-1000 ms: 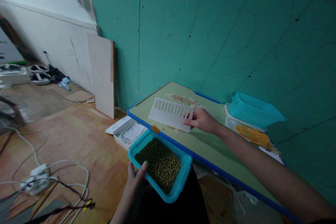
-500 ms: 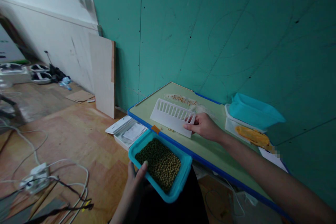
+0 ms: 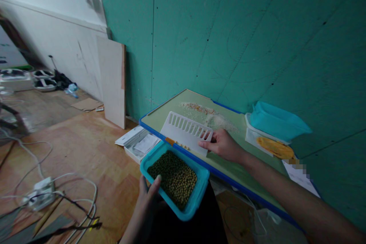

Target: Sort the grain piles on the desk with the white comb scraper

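Observation:
My left hand (image 3: 149, 194) grips the near left rim of a turquoise plastic basket (image 3: 187, 213), thumb over the edge. Dark green beans (image 3: 166, 164) and yellowish soybeans (image 3: 184, 181) lie in it. The basket is just below the front edge of a low table (image 3: 243, 162). In my right hand (image 3: 221, 145) is the right end of a white slotted plastic plate (image 3: 183, 133), tilted over the tabletop. A few pale soybeans (image 3: 183, 145) lie along its lower edge by the blue table rim. Behind the plate, grains and corn kernels (image 3: 198, 108) are spread beside a whitish heap (image 3: 220, 122).
On the table's right stand a turquoise bin (image 3: 277, 120) in a white container and a yellow cloth-like item (image 3: 274, 148). A green wall (image 3: 228, 38) rises behind. An open white box (image 3: 138, 143) lies left of the basket; a power strip (image 3: 41, 192) and cables cross the floor.
My right hand has drawn the white slotted plate toward the front edge of the table, and more soybeans show along its lower edge. The left hand and basket have stayed put.

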Demonstrator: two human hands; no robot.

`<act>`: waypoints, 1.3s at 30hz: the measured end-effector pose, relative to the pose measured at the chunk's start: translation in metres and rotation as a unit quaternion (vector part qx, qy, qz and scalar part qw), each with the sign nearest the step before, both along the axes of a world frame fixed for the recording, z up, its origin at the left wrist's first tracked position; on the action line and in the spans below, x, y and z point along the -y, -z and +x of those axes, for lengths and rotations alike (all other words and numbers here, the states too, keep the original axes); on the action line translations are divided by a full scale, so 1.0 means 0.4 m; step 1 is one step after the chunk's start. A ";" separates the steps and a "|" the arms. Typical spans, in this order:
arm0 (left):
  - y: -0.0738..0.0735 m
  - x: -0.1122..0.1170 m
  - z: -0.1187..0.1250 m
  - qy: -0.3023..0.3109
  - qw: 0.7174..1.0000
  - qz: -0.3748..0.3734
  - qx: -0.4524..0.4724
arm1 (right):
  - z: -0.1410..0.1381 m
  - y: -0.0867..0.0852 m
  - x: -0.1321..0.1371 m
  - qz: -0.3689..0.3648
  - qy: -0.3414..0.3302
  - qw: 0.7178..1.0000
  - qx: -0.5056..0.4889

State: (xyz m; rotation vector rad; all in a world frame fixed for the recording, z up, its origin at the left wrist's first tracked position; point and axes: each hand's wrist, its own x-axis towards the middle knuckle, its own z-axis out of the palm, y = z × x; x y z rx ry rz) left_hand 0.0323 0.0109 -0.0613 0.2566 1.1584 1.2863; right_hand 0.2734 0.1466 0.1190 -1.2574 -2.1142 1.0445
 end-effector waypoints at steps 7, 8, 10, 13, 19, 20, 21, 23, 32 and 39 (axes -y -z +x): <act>-0.003 0.002 0.001 0.003 1.000 0.009 -0.001 | 0.023 -0.006 0.041 0.001 -0.011 1.000 -0.006; -0.004 0.002 0.001 0.001 1.000 0.005 0.000 | 0.031 -0.008 0.038 0.007 -0.004 1.000 -0.009; -0.004 0.001 0.002 -0.002 1.000 -0.001 0.000 | 0.051 -0.014 0.023 0.030 0.022 0.999 -0.019; -0.006 0.000 0.003 -0.006 1.000 0.000 0.003 | 0.088 -0.017 -0.019 0.070 0.069 0.995 -0.024; -0.006 0.001 0.001 -0.003 1.000 0.007 0.020 | 0.126 0.002 -0.078 0.034 0.070 0.997 -0.018; -0.005 0.001 0.001 -0.002 1.000 0.006 0.020 | 0.125 0.005 -0.079 0.027 0.062 0.997 -0.021; -0.005 0.001 0.000 0.000 1.000 0.006 0.019 | 0.124 0.008 -0.080 0.020 0.055 0.998 -0.024; -0.004 0.000 -0.003 0.003 1.000 0.005 0.014 | 0.121 0.011 -0.080 0.007 0.046 0.999 -0.028; 0.000 0.000 -0.002 -0.001 1.000 0.013 0.006 | 0.110 0.012 -0.072 -0.065 0.034 0.996 -0.058; -0.005 0.001 -0.004 -0.004 1.000 0.011 0.014 | 0.099 0.009 -0.067 -0.071 0.027 0.996 -0.054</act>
